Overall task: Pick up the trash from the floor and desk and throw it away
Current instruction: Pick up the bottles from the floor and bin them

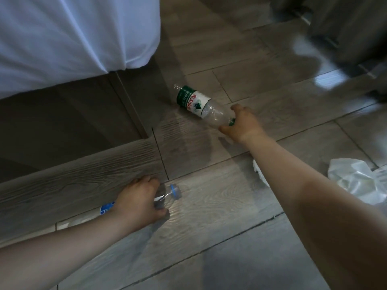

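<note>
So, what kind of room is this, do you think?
Probably a bedroom, perhaps in a hotel: a white sheet hangs over a bed base, which stands on a wood-look floor.

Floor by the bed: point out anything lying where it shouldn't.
Two bottles lie on their sides: a green-labelled bottle, its neck gripped by the right hand, and a blue-capped bottle gripped by the left hand. A crumpled plastic bag and a white wad lie nearby.
</note>
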Action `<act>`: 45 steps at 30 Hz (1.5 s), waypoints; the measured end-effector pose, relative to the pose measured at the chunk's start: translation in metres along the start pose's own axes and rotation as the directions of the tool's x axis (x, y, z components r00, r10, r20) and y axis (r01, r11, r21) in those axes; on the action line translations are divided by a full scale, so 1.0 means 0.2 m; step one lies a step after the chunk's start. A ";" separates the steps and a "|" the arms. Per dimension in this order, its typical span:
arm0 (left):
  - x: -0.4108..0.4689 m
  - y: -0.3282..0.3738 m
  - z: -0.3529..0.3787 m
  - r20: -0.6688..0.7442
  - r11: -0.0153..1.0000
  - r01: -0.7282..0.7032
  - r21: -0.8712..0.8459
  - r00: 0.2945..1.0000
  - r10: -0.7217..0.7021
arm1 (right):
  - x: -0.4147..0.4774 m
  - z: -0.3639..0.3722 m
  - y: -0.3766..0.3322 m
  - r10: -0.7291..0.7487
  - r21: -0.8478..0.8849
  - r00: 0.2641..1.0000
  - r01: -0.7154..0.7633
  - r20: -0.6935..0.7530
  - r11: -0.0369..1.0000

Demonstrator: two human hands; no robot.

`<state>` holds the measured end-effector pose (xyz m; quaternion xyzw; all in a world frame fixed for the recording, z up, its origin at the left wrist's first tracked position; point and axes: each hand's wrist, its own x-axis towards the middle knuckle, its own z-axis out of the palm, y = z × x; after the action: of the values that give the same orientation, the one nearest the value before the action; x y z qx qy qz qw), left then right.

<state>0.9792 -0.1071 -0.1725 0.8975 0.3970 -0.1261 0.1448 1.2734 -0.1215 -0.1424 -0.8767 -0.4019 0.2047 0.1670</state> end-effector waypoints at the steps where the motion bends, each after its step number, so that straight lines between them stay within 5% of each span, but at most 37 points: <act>1: 0.00 0.00 0.01 -0.012 1.000 -0.003 -0.003 1.000 0.002 | 0.02 0.03 0.00 -0.001 0.018 1.000 0.001 -0.005 1.000; 17: 0.02 -0.02 0.03 -0.041 1.000 -0.022 -0.018 0.999 0.021 | 0.10 0.15 0.05 -0.048 0.224 0.999 0.050 -0.014 0.973; 26: -0.07 0.04 -0.16 0.035 0.985 0.076 -0.154 0.997 -0.071 | -0.54 -0.09 0.19 0.142 0.322 0.987 -0.158 0.074 0.933; 31: -0.30 0.22 -0.57 0.038 0.959 0.092 -0.269 0.996 -0.084 | -0.96 -0.36 0.17 0.354 0.289 0.917 -0.394 0.182 0.873; 36: -0.58 0.38 -1.20 0.034 0.951 0.087 -0.298 0.996 -0.081 | -1.27 -0.84 -0.12 0.403 0.254 0.890 -0.449 0.213 0.857; 45: -1.18 0.54 -2.44 -0.019 0.899 0.144 -0.414 0.986 -0.167 | -1.64 -2.00 -0.96 0.218 0.151 0.957 -0.249 0.192 0.957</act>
<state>0.9598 -0.1601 0.3764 0.8156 0.4886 -0.0269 0.3089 1.1551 -0.3067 0.3636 -0.8791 -0.2887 0.3329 0.1817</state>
